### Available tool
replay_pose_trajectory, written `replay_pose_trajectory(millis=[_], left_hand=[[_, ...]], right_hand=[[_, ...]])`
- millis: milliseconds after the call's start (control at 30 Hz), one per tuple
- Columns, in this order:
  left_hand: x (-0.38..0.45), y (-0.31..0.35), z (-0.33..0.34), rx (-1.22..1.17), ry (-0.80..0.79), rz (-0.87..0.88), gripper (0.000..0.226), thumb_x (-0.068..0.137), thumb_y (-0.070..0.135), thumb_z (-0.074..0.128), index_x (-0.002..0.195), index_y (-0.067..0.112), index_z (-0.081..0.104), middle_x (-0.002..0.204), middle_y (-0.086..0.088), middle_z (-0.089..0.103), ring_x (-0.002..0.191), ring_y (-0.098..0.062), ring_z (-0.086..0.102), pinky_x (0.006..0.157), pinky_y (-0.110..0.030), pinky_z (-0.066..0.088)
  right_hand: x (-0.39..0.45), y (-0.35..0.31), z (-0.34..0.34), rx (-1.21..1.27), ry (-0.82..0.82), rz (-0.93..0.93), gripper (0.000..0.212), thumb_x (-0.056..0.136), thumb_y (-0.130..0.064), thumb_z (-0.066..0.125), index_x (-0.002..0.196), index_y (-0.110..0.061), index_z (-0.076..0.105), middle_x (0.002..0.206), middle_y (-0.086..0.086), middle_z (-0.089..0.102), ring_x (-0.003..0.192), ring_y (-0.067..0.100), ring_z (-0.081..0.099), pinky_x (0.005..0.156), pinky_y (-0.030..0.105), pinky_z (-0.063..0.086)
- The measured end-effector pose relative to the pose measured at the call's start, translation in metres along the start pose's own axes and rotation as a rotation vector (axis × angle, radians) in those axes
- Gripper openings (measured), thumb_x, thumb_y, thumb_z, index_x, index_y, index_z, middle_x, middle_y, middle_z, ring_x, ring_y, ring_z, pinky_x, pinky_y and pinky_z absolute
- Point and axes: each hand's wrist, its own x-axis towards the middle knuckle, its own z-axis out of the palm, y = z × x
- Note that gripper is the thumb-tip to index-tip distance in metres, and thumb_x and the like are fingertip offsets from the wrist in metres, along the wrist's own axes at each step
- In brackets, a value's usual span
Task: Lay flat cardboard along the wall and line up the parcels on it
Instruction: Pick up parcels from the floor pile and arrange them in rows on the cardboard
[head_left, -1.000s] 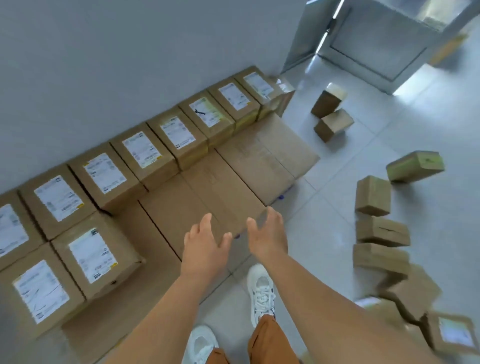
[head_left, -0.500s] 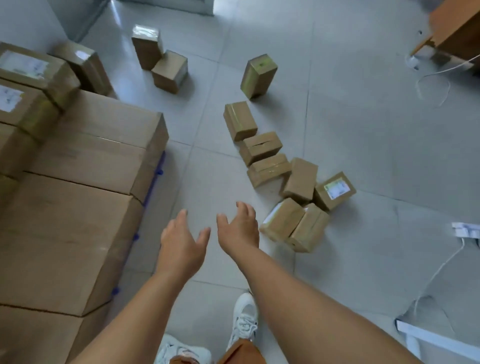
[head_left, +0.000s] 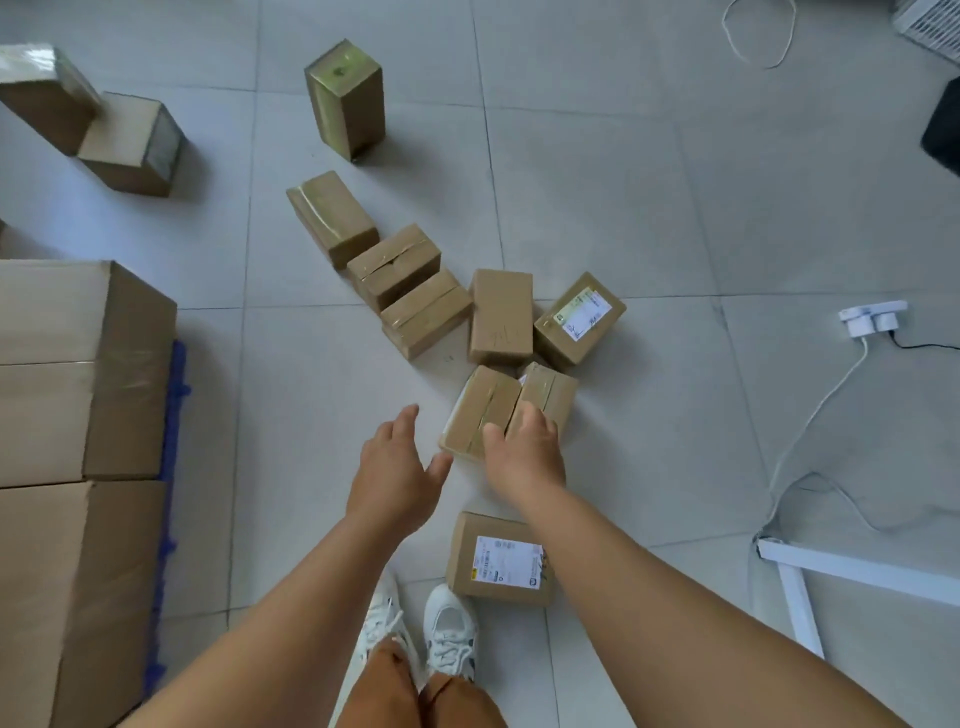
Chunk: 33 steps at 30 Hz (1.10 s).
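Observation:
Several small brown parcels lie scattered on the grey tiled floor. My right hand (head_left: 522, 449) rests over the near end of two parcels lying side by side, the left one (head_left: 480, 405) and the right one (head_left: 553, 392); its fingers spread across both. My left hand (head_left: 397, 470) hovers open just left of them, touching nothing. A labelled parcel (head_left: 501, 561) sits by my shoes. Flattened cardboard (head_left: 57, 395) lies along the left edge of the view.
More parcels lie beyond: a cluster (head_left: 410, 291), one with a white label (head_left: 579, 317), an upright one (head_left: 345, 96) and two at far left (head_left: 130, 143). A power strip (head_left: 872, 317) with cables and a white stand leg (head_left: 795, 587) are at right.
My view swung from the wall row of parcels round to the scattered ones on the floor. Both hands moved forward; my right hand came down onto the two nearest parcels.

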Motion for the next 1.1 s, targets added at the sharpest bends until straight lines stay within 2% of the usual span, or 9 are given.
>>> replay_pose_trajectory(millis=[167,467,733,900,1000,1100], left_hand=[[0.03,0.008,0.018,0.072,-0.094,0.004,0.072,0.094,0.04,0.054,0.151,0.02,0.016,0.151,-0.004,0.032,0.137,-0.025,0.031,0.106,-0.039,0.033],[0.069,0.008,0.05,0.117,-0.121,-0.043,0.078,0.091,0.04,0.058,0.152,0.021,0.013,0.153,-0.005,0.028,0.138,-0.025,0.03,0.105,-0.041,0.035],[0.12,0.055,0.101,0.118,-0.07,-0.151,0.089,0.085,0.04,0.067,0.152,0.025,0.01,0.154,-0.003,0.027,0.138,-0.024,0.031,0.105,-0.042,0.037],[0.172,0.086,0.166,0.099,-0.07,-0.176,0.094,0.08,0.039,0.072,0.151,0.025,0.013,0.149,-0.002,0.033,0.132,-0.025,0.035,0.103,-0.042,0.039],[0.201,0.083,0.2,0.175,-0.093,-0.209,0.085,0.081,0.037,0.07,0.149,0.02,0.022,0.149,-0.002,0.031,0.132,-0.025,0.034,0.105,-0.039,0.035],[0.219,0.059,0.223,0.296,-0.109,-0.244,0.069,0.083,0.034,0.065,0.142,0.016,0.033,0.148,-0.005,0.03,0.132,-0.027,0.032,0.105,-0.037,0.034]], right_hand=[[0.028,0.017,-0.009,0.023,-0.009,0.104,0.061,0.096,-0.035,0.046,0.15,-0.017,0.023,0.156,0.004,0.021,0.135,0.027,0.037,0.105,0.039,0.035],[0.079,0.048,-0.007,0.042,-0.049,0.177,0.065,0.096,-0.035,0.048,0.151,-0.018,0.018,0.158,0.005,0.018,0.135,0.029,0.038,0.105,0.041,0.036],[0.159,0.085,-0.024,0.022,-0.178,0.12,0.069,0.096,-0.035,0.049,0.152,-0.018,0.013,0.158,0.006,0.015,0.136,0.031,0.036,0.105,0.041,0.036],[0.23,0.116,-0.035,-0.067,-0.228,0.082,0.075,0.092,-0.035,0.053,0.152,-0.018,0.012,0.156,0.008,0.021,0.136,0.032,0.036,0.107,0.04,0.035],[0.268,0.135,-0.026,-0.137,-0.295,0.071,0.075,0.093,-0.037,0.053,0.152,-0.019,0.01,0.156,0.008,0.018,0.137,0.033,0.034,0.109,0.041,0.033],[0.295,0.153,-0.005,-0.249,-0.409,0.079,0.07,0.097,-0.039,0.044,0.154,-0.02,0.008,0.16,0.009,0.006,0.14,0.034,0.027,0.112,0.041,0.029]])
